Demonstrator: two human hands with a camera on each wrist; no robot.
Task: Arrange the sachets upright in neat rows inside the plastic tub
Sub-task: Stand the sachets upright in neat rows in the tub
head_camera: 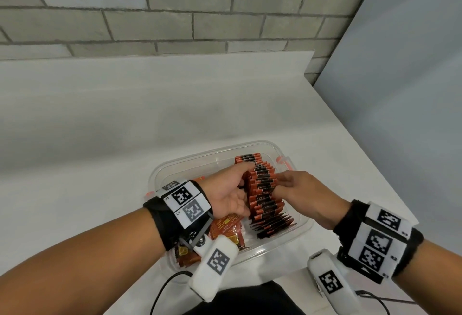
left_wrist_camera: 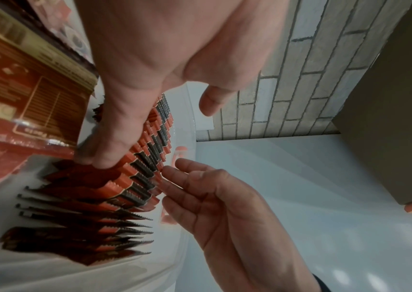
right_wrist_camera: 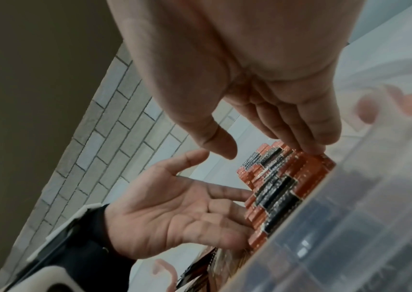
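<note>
- The plastic tub (head_camera: pixel 295 236) stands near the desk's (head_camera: pixel 100 127) front edge, toward its right side, just before the person.
- A row of sachets (head_camera: pixel 265 189) runs on edge along the tub's right half, from the far wall toward the near wall; those at the near end lean over.
- The left hand (head_camera: pixel 228 196) presses the row's left flank with straight fingers, grasping nothing.
- The right hand (head_camera: pixel 300 189) does likewise on the right flank, fingers (left_wrist_camera: pixel 175 178) extended and touching the sachet edges.
- The step in hand looks like squaring the row between both palms.
- Loose sachets (head_camera: pixel 225 229) lie flat in the tub's near-left part, under the left wrist.
- Next, probably: stand the leaning ones up, then start a second row from the loose heap, steadying the first so it does not topple.
</note>
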